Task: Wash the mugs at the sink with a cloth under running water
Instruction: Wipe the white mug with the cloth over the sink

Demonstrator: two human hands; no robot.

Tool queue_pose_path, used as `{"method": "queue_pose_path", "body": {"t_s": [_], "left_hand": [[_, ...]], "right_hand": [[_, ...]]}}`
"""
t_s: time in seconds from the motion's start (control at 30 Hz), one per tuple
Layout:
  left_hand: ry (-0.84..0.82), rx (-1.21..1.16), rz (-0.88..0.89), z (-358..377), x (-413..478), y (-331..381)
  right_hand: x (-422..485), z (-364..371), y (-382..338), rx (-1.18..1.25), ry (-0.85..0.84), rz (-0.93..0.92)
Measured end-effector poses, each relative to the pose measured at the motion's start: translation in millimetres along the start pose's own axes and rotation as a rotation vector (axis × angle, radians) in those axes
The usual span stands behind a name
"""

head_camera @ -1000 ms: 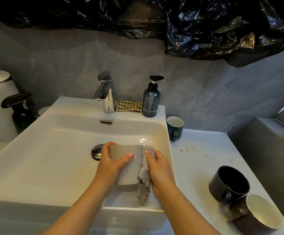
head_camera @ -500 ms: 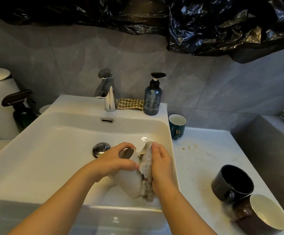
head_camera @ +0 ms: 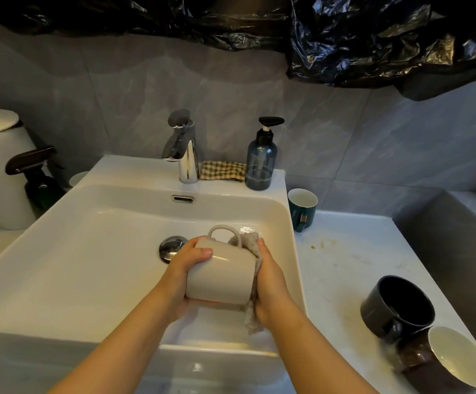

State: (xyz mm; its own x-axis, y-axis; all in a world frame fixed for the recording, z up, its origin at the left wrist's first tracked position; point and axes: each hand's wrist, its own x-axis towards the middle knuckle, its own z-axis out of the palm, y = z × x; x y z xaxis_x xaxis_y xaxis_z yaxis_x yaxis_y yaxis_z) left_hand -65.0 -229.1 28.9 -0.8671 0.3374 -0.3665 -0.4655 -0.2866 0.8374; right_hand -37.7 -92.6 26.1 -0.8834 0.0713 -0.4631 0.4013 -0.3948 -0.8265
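Over the sink's right half: the beige mug [head_camera: 219,277] lies on its side between both hands, above the sink [head_camera: 89,251] and near its right wall. Its handle is at the far end and arches upward.
Change from half a second ago: the mug was tipped steeply with the left hand draped over its top. It now lies close to level, with its long side and handle in plain view. The right hand has kept to the mug's right side with the cloth.
Left arm: comes in from the bottom edge and slants up and to the right toward the mug.
Left hand [head_camera: 185,268]: wraps the mug from the left, with the thumb laid across its upper side and the palm cupped under its near end; a firm grip.
Right arm: rises from the bottom edge and slants up and to the left, alongside the sink's right rim.
Right hand [head_camera: 271,282]: fingers curled round the cloth [head_camera: 249,243], pressing it against the mug's right side. The cloth bunches by the handle and hangs down below the heel of the hand.
Tabletop [head_camera: 359,251], right of the sink: a green mug [head_camera: 302,207] stands upright at the far left corner, just beside the sink's rim. Near the front right corner, a black mug [head_camera: 396,305] lies on its side touching a brown mug [head_camera: 441,362] with a cream inside.
Sink's back ledge: faucet [head_camera: 183,149], checked cloth [head_camera: 222,171] and soap dispenser [head_camera: 261,160], in a row from left to right.
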Motion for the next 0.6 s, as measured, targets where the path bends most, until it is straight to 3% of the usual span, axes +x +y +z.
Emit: {"method": "queue_pose_path", "body": {"t_s": [0.07, 0.2, 0.3, 0.37, 0.47, 0.53, 0.6], "left_hand": [[0.075, -0.044, 0.022, 1.2, 3.6, -1.3], [0.223, -0.124, 0.017, 0.6, 8.3, -2.9], [0.119, -0.037, 0.014, 0.0, 6.5, -2.2], [-0.015, 0.012, 0.069, 0.1, 3.4, -0.4], [-0.166, 0.108, 0.158, -0.5, 2.0, -0.8], [-0.185, 0.101, 0.192, -0.3, 3.5, -3.2], [-0.098, 0.027, 0.185, 0.6, 6.5, -4.1]], "right_hand": [[-2.1, 3.6, 6.4, 0.024, -0.028, -0.005], [-7.8, 10.4, 17.7, -0.176, -0.081, -0.320], [-11.4, 12.9, 15.4, -0.343, -0.029, -0.505], [-12.4, 9.6, 5.3, -0.215, -0.006, -0.451], [-12.2, -2.4, -8.0, 0.077, 0.000, -0.131], [-14.0, -5.1, -8.7, 0.090, -0.001, -0.014], [-13.0, -1.7, -3.2, 0.114, -0.024, -0.037]]}}
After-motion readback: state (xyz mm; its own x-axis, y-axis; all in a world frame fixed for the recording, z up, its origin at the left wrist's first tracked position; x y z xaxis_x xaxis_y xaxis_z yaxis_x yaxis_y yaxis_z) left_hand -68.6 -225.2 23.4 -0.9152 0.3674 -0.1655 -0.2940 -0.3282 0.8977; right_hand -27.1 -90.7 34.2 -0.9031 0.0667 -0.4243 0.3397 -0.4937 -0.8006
